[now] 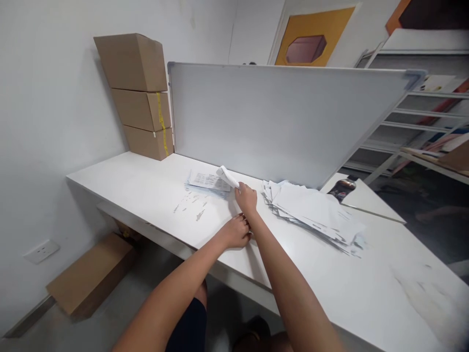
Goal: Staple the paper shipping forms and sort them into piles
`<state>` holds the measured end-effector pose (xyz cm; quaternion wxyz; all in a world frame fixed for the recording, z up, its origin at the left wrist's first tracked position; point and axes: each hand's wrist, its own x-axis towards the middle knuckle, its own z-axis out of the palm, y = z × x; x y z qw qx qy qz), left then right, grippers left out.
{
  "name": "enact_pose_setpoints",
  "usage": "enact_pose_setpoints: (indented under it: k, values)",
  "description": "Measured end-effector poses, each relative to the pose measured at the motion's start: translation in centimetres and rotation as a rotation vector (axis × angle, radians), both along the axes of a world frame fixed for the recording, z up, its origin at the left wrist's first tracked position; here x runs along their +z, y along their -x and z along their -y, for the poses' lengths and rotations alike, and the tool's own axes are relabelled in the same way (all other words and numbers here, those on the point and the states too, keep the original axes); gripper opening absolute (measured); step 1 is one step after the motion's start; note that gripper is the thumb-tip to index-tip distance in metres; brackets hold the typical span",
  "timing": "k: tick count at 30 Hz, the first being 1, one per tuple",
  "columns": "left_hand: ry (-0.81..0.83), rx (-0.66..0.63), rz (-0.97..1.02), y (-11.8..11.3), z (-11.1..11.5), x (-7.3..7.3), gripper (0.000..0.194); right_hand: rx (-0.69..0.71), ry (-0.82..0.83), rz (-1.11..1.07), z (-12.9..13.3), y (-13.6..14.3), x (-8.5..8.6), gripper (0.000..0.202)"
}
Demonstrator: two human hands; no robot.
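My right hand (246, 198) is closed on a folded white paper (227, 176), held just above the right end of a small stack of printed sheets (208, 182). Nearer the table's front edge, my left hand (236, 231) rests low over the white table (146, 195), just below my right hand. Its fingers are curled, and whatever they may hold is hidden. A large, uneven pile of white papers (308, 205) lies to the right of both hands. Small grey marks show on the tabletop in front of the printed stack.
A whiteboard (278, 117) stands along the table's back edge. Three stacked cardboard boxes (142, 107) are at the back left, another box (91, 274) sits on the floor. A dark bottle (342, 188) lies behind the paper pile. Metal shelves (421, 115) stand at right.
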<state>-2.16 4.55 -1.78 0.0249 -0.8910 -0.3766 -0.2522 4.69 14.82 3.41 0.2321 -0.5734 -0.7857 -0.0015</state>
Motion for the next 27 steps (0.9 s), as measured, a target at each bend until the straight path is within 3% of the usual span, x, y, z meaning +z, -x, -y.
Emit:
enact_pose_setpoints:
  k: [4, 8, 15, 21, 27]
  values:
    - [-0.024, -0.043, -0.064, -0.2, 0.4, 0.5, 0.015, 0.102, 0.117, 0.021, 1.2, -1.5, -0.5, 0.04]
    - [-0.016, -0.036, -0.121, -0.2, 0.8, 0.8, 0.013, 0.134, 0.286, 0.154, 1.2, -1.9, -1.3, 0.034]
    - [-0.005, -0.013, -0.16, -0.2, 0.8, 0.6, 0.012, 0.155, 0.322, 0.227, 0.8, -1.4, -1.9, 0.033]
    - [-0.003, -0.029, -0.125, -0.1, 0.7, 0.4, 0.012, 0.17, 0.353, 0.203, 1.0, -1.4, -2.0, 0.048]
    - [0.003, -0.042, -0.116, -0.1, 0.7, 0.4, 0.013, 0.143, 0.336, 0.171, 0.7, -1.7, -2.4, 0.044]
